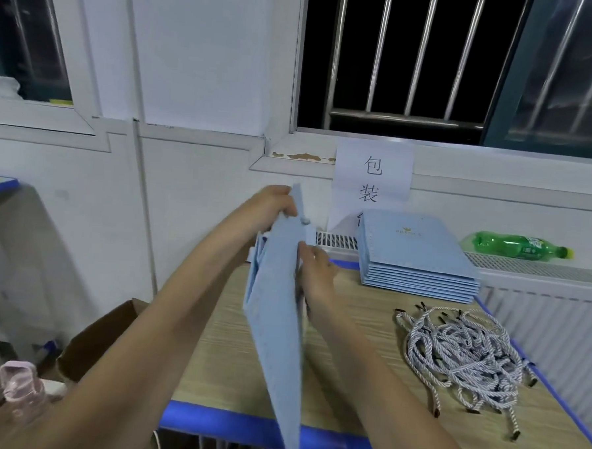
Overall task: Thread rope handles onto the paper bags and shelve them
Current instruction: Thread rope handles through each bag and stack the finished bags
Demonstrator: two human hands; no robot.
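I hold a light blue paper bag (pixel 276 312) upright and edge-on above the table's left part. My left hand (pixel 271 206) grips its top edge, fingers curled over it. My right hand (pixel 314 270) pinches at the bag's right side, just below a small rope knot (pixel 305 221) at the top. A stack of flat blue bags (pixel 419 258) lies at the back of the table. A tangled pile of white-and-grey rope handles (pixel 462 360) with black tips lies on the right.
The wooden table (pixel 348 381) has a blue rim. A green plastic bottle (pixel 519 248) lies on the radiator ledge behind. An open cardboard box (pixel 100 341) stands left of the table, and a pink bottle (pixel 21 392) sits at lower left. A paper sign (pixel 372 180) hangs on the wall.
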